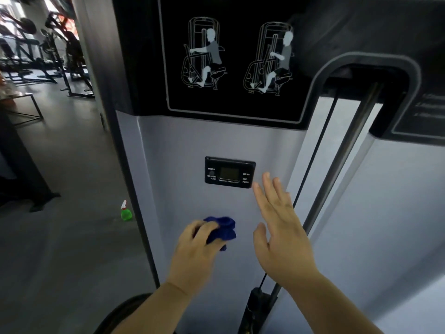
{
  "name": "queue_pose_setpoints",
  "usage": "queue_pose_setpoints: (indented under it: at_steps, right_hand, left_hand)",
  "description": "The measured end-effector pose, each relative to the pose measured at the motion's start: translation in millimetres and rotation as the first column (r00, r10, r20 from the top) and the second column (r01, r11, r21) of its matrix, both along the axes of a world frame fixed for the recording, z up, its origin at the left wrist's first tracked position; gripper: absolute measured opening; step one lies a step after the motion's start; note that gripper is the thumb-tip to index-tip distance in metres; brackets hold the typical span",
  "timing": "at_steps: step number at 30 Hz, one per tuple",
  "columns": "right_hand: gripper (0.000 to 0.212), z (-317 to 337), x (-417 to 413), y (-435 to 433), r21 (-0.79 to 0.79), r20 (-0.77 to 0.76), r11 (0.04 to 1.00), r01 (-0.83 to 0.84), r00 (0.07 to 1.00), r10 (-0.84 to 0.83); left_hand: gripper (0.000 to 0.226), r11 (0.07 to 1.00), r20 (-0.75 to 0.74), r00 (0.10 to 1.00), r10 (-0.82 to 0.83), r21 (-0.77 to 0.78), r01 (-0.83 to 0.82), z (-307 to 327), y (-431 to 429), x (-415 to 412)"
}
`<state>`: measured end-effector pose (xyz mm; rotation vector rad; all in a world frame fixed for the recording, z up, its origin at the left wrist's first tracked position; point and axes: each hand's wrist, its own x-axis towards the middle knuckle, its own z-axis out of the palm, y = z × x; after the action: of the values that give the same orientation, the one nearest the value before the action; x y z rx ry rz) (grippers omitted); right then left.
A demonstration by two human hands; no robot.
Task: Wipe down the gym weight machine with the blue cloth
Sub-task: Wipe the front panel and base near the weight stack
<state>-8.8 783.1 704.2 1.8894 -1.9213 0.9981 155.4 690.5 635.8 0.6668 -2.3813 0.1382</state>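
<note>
The weight machine's grey front panel (192, 145) fills the middle of the view, with a black instruction placard (236, 56) above and a small black counter display (230, 174) set into it. My left hand (195, 251) grips a bunched blue cloth (222, 231) against the panel, below and left of the display. My right hand (280, 227) is held up with fingers straight and spread, just right of the display and in front of the panel's right edge; whether it touches the panel I cannot tell.
A green spray bottle (126, 212) stands on the grey floor (72, 213) left of the machine's base. A guide rod and cable (337, 165) run down the slot right of the panel. Other gym machines (48, 56) stand far left.
</note>
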Motion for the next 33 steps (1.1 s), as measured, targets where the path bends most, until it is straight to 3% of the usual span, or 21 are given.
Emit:
queue_pose_setpoints:
  at_steps: [2,4,6,10,14,17,19,22,26,28,30,31,33]
  right_hand:
    - [0.086,0,-1,4,0.0,0.0,1.0,0.0,1.0,0.0]
    - [0.083,3,-1,7,-0.018,0.003,1.0,-0.005,1.0,0.005]
    - [0.082,5,-4,12,-0.036,0.032,0.999,0.01,0.999,-0.009]
    - [0.077,7,-19,27,-0.016,0.056,0.995,0.098,0.994,-0.097]
    - [0.074,7,-36,45,0.006,0.059,0.985,0.175,0.983,-0.175]
    - [0.073,4,-44,54,-0.003,0.063,0.98,0.197,0.978,-0.197]
    - [0.074,3,-47,59,0.004,0.083,0.976,0.219,0.972,-0.218]
    - [0.076,6,-51,67,0.018,0.093,0.97,0.243,0.965,-0.243]
    - [0.074,13,-63,83,-0.017,0.116,0.957,0.289,0.951,-0.285]
    - [0.065,24,-64,94,-0.02,0.22,0.951,0.31,0.929,-0.298]
    - [0.048,42,-59,106,-0.019,0.435,0.959,0.284,0.866,-0.247]
    - [0.037,50,-56,110,-0.044,0.576,0.974,0.222,0.802,-0.157]
    - [0.035,68,-53,117,-0.154,0.817,0.987,0.054,0.569,0.096]
  left_hand:
    - [0.023,0.986,-0.238,0.971,-0.016,-0.165,-0.024,23,5,-12]
    - [0.02,0.979,-0.42,0.906,-0.056,-0.203,-0.034,52,10,-31]
    - [0.03,0.972,-0.495,0.863,-0.103,-0.235,-0.018,78,14,-47]
    - [0.037,0.943,-0.413,0.897,-0.158,-0.332,0.013,42,-1,-68]
    - [0.02,0.926,-0.192,0.958,-0.214,-0.352,0.137,-14,-8,-61]
    - [0.032,0.937,-0.276,0.933,-0.232,-0.32,0.139,19,5,-74]
    - [0.031,0.912,-0.327,0.904,-0.276,-0.387,0.139,55,11,-86]
    - [0.016,0.888,-0.303,0.908,-0.288,-0.439,0.135,66,4,-99]
    - [0.022,0.921,-0.223,0.942,-0.252,-0.353,0.163,42,21,-108]
    - [0.02,0.934,-0.312,0.897,-0.313,-0.272,0.231,62,43,-118]
    - [0.022,0.904,-0.424,0.799,-0.425,-0.239,0.354,98,65,-129]
    - [0.022,0.875,-0.446,0.753,-0.483,-0.237,0.421,116,74,-134]
    - [0.018,0.819,-0.421,0.704,-0.572,-0.234,0.524,147,87,-143]
